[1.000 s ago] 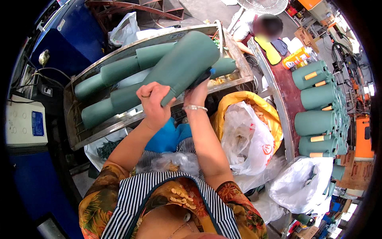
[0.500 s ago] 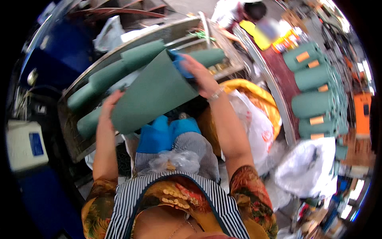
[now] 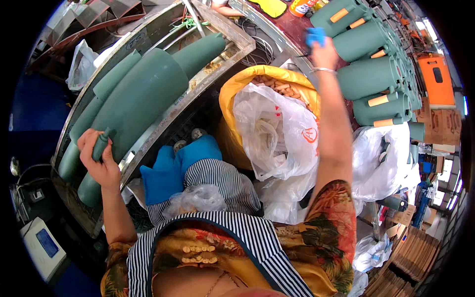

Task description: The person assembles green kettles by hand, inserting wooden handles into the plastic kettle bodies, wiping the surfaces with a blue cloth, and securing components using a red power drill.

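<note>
My left hand (image 3: 100, 161) is closed around the narrow, neck-like end of a large green tapered cylinder (image 3: 143, 91). That piece lies slantwise over other green cylinders (image 3: 203, 55) in a long, worn metal-edged trough (image 3: 166, 119). My right arm reaches far out to the right. There my right hand (image 3: 325, 55), somewhat blurred, grips a blue cloth-like wad (image 3: 315, 37). It is over the dark red bench top (image 3: 292, 32), beside a row of stacked green cylinders (image 3: 363, 42) with tan pegs (image 3: 378, 100) on them.
Between trough and bench stands a yellow sack (image 3: 230, 89) of tan pegs, with a white plastic bag (image 3: 267, 133) in its mouth. Another white bag (image 3: 381, 163) hangs at the right. An orange case (image 3: 435, 79) is beyond the stack. A pale device with a screen (image 3: 43, 245) is at lower left.
The green cylinder, held up in both hands before, now rests in the trough. My right hand has left it and swung right with the blue wad; my left hand has moved to the narrow end.
</note>
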A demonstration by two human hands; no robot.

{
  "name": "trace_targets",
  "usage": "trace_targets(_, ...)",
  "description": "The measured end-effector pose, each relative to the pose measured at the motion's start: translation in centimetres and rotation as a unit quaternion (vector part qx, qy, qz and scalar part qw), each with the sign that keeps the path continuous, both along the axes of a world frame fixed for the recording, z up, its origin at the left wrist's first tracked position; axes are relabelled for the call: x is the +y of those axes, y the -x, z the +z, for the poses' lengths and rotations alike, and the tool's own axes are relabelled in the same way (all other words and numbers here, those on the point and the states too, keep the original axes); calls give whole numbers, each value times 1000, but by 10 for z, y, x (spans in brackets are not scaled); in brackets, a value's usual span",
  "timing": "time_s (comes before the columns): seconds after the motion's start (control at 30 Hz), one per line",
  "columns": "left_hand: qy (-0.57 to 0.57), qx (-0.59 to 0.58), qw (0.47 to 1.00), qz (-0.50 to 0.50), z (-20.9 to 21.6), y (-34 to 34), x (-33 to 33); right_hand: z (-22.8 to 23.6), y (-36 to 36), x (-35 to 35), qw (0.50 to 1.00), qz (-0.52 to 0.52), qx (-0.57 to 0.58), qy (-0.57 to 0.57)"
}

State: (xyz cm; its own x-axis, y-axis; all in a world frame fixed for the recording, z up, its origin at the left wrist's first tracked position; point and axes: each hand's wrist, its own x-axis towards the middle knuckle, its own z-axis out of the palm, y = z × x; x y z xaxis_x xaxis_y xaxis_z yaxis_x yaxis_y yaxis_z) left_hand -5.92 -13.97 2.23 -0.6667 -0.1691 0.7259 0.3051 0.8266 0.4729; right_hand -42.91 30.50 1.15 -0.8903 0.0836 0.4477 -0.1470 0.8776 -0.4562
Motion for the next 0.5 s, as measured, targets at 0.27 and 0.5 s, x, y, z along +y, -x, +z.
trace_targets(0.27, -234, -50, 969, -55, -43, 29, 6, -27, -27, 8, 848, 228, -360, -313)
trace_targets(0.5, -286, -101, 950, -73, -54, 46, 9, -244, 21, 36, 775, 96, -557, -282)
